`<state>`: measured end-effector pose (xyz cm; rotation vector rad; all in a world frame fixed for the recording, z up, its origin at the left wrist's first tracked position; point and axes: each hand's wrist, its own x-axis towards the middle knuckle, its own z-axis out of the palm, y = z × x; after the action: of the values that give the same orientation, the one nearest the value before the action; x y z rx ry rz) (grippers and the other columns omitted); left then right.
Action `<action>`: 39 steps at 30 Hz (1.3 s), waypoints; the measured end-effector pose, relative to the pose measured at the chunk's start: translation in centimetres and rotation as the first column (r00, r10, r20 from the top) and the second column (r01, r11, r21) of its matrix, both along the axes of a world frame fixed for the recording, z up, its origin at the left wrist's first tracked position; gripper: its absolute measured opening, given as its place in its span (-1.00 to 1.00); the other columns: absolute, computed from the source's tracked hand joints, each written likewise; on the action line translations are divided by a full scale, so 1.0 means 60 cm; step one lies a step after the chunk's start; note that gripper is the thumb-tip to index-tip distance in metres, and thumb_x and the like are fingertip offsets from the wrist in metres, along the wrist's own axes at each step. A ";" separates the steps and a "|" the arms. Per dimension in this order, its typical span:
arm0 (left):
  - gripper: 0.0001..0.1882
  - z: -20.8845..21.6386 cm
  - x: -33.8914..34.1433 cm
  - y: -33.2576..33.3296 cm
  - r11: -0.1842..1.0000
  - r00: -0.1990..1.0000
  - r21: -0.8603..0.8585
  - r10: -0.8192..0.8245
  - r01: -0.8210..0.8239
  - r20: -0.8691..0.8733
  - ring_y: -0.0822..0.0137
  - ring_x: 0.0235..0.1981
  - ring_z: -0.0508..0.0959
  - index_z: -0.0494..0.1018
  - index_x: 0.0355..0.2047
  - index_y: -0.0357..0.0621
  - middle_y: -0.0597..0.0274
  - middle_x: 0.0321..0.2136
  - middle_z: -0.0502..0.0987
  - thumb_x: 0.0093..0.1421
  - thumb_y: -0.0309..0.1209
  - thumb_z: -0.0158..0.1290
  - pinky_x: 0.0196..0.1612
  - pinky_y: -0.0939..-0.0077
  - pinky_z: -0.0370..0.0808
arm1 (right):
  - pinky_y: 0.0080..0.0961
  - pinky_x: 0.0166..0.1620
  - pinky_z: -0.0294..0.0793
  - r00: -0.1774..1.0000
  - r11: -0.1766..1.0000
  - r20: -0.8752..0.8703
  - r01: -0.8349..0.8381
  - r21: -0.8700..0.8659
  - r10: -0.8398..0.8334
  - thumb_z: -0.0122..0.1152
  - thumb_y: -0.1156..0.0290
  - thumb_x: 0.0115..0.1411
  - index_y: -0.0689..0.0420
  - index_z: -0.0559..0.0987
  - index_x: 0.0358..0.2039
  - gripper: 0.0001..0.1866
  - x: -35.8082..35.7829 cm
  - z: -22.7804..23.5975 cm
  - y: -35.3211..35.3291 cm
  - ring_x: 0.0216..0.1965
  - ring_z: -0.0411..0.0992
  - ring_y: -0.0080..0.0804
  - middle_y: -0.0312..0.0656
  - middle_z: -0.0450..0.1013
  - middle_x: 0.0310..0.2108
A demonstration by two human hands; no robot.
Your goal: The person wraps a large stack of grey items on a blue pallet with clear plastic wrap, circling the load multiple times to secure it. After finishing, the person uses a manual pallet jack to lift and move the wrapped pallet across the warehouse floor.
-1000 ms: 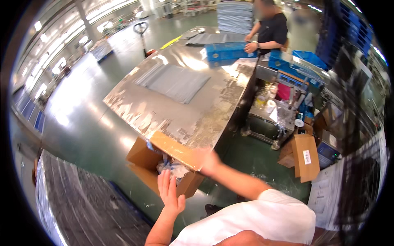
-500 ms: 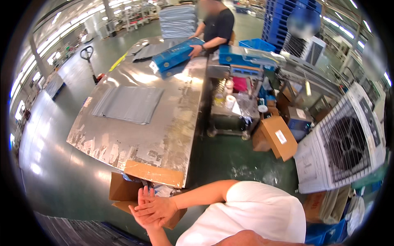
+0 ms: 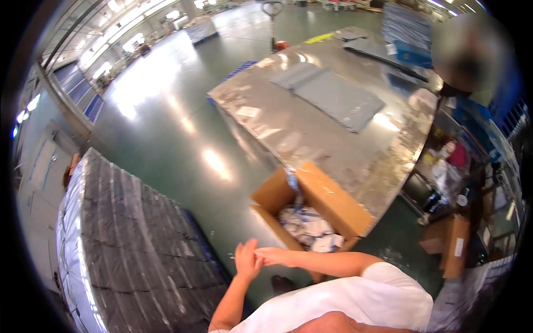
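Observation:
My left hand is raised in front of my body, fingers stretched upward and nothing held. My right hand reaches across from the right and touches it with extended fingers, partly blurred where they meet. Just beyond them stands an open cardboard box, close to the table's near corner. Crumpled white and blue wrapping fills its bottom. On the metal-topped table, which has worn tape patches, lies a flat stack of grey plastic sheets or bags.
Left of me stands a large stack covered in dark film on a blue pallet. A pallet jack is beyond the table. To the right are a cluttered cart and a cardboard carton. Blur hides part of the far right.
My view has swung left, bringing the film-covered stack and the box's inside into sight. My hands have shifted from overlapping palms to touching mainly at the fingers.

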<state>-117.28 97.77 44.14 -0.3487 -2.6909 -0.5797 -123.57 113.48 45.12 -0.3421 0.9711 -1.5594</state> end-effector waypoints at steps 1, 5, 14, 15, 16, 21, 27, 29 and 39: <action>-0.48 -0.059 0.025 -0.059 0.997 0.950 -0.057 0.060 -0.045 0.306 -0.10 -0.12 0.37 0.27 -0.05 -0.26 -0.13 -0.15 0.39 0.03 -0.19 -0.08 -0.04 0.14 0.27 | -0.43 0.06 0.19 0.945 0.994 -0.309 0.105 -0.021 -0.107 -0.21 -0.02 0.21 0.14 0.26 0.05 -0.45 0.002 -0.050 -0.013 -0.02 0.24 -0.47 -0.25 0.29 -0.03; -0.54 -0.290 0.280 -0.329 0.931 0.035 -0.127 0.122 0.343 0.992 0.04 -0.10 0.42 0.52 -0.33 -0.18 -0.02 -0.19 0.46 -0.03 -0.04 -0.02 -0.08 0.25 0.37 | -0.13 -0.04 0.22 -0.190 0.827 -0.830 0.345 0.443 0.524 0.09 0.09 0.01 0.16 0.38 -0.13 -0.51 -0.013 -0.106 0.001 -0.08 0.29 -0.07 0.06 0.24 -0.05; -0.34 -0.213 0.015 -0.569 0.984 0.218 -0.011 -0.028 0.178 0.976 -0.03 -0.06 0.38 0.32 -0.08 -0.32 -0.20 -0.14 0.39 0.04 0.05 -0.08 -0.02 0.27 0.31 | -0.27 -0.12 0.36 0.300 0.564 -0.488 -0.279 0.777 0.820 -0.18 0.21 0.17 0.12 0.37 -0.08 -0.63 -0.106 -0.065 -0.130 -0.07 0.34 -0.15 0.00 0.36 -0.12; -0.37 -0.182 -0.070 -0.586 0.991 0.329 0.022 -0.065 0.133 0.942 -0.04 -0.09 0.39 0.31 -0.08 -0.29 -0.18 -0.18 0.41 0.04 0.03 -0.07 -0.06 0.25 0.33 | -0.26 -0.12 0.36 0.304 0.589 -0.515 -0.248 0.769 0.801 -0.19 0.22 0.17 0.12 0.35 -0.06 -0.62 -0.139 -0.062 -0.168 -0.07 0.34 -0.14 0.00 0.35 -0.10; -0.40 -0.143 -0.149 -0.597 0.996 0.390 -0.020 -0.016 0.090 0.921 -0.03 -0.11 0.40 0.29 -0.07 -0.25 -0.14 -0.18 0.42 0.05 0.00 -0.08 -0.08 0.24 0.34 | -0.25 -0.11 0.36 0.310 0.612 -0.541 -0.216 0.761 0.782 -0.20 0.24 0.18 0.13 0.34 -0.04 -0.62 -0.173 -0.062 -0.203 -0.07 0.33 -0.13 0.00 0.34 -0.09; -0.52 -0.080 -0.444 -0.746 0.991 0.813 0.118 -0.013 -0.068 0.582 0.06 -0.10 0.41 0.29 -0.04 -0.19 -0.06 -0.16 0.42 0.09 -0.16 -0.04 -0.07 0.33 0.35 | -0.22 -0.14 0.38 0.303 0.641 -0.617 0.026 0.768 0.727 -0.06 0.08 0.09 0.12 0.39 -0.08 -0.53 -0.400 -0.055 -0.356 -0.12 0.37 -0.11 -0.04 0.41 -0.18; -0.51 -0.197 -0.499 -1.029 0.946 0.548 0.023 0.168 -0.325 0.819 0.05 -0.07 0.39 0.36 -0.10 -0.23 -0.08 -0.14 0.41 0.09 -0.12 -0.10 -0.02 0.32 0.30 | -0.17 -0.18 0.39 0.071 0.460 -0.461 0.036 0.887 0.884 -0.03 0.01 0.06 0.12 0.44 -0.19 -0.53 -0.735 0.010 -0.579 -0.18 0.40 -0.08 -0.02 0.43 -0.25; -0.54 -0.252 -0.479 -1.114 0.917 0.394 -0.079 0.244 -0.391 0.886 -0.01 -0.12 0.42 0.46 -0.26 -0.28 -0.13 -0.24 0.45 0.09 -0.11 -0.14 -0.08 0.24 0.34 | -0.17 -0.18 0.39 0.021 0.494 -0.494 -0.018 0.869 0.869 -0.05 0.01 0.07 0.14 0.39 -0.14 -0.51 -0.842 0.009 -0.664 -0.19 0.39 -0.04 0.00 0.42 -0.26; -0.49 -0.382 -0.727 -1.481 0.846 0.034 -0.239 0.290 -0.476 0.957 -0.02 -0.13 0.42 0.48 -0.32 -0.27 -0.14 -0.28 0.46 0.07 -0.04 -0.17 -0.06 0.24 0.33 | -0.20 -0.12 0.34 -0.083 0.605 -0.600 0.058 0.794 0.795 -0.03 0.05 0.08 0.11 0.34 -0.07 -0.51 -1.331 -0.023 -1.080 -0.10 0.34 -0.10 -0.03 0.38 -0.17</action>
<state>-160.90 8.89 21.22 1.3733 -3.5985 -1.0865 -203.45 48.71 43.77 -1.2430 2.1327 0.0382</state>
